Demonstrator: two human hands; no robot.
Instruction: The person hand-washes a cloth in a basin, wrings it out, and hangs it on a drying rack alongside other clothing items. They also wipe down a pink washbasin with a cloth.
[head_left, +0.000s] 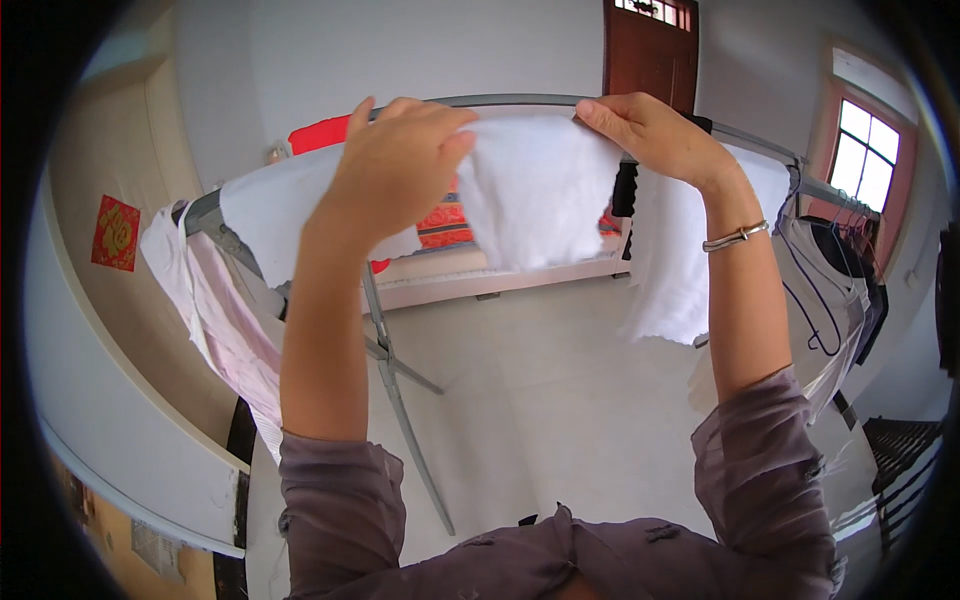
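A white cloth (536, 191) hangs between my hands at the front rail of a metal drying rack. My left hand (409, 161), slightly blurred, grips its upper left corner; the fingertips are partly hidden. At the upper right corner, my right hand (649, 135) pinches the cloth between thumb and fingers. Another white cloth (277, 202) lies over the rail left of my left hand. Beyond my right wrist, more white cloth (671, 255) drapes down, its lower edge uneven. The rack's grey rail (517, 99) runs behind both hands.
Grey rack legs (405, 409) stand on the pale tiled floor (517, 390). Pinkish-white clothing (232, 300) hangs at the rack's left end. Hangers (814, 300) and garments (840, 262) hang at the right. Behind the rack are red patterned fabric (446, 225) and a wooden door (649, 60).
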